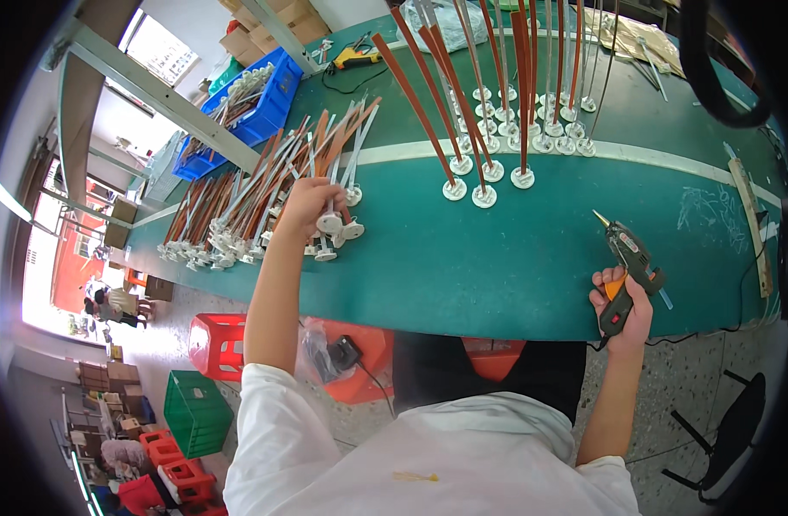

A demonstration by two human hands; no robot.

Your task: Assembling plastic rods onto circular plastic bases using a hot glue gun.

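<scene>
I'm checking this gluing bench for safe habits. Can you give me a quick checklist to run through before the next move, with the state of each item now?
1. Glue gun held firmly in right hand: ok.
2. Nozzle pointing away from both hands, toward the standing rods: ok.
3. Left hand on a rod from the lying pile: ok, it grips the white discs end.
4. Bare green table between the hands: ok.
5. Gun cord free of snags: cannot tell, it drops below the table edge.
6. Glue at the tip: cannot tell, too small.
</scene>
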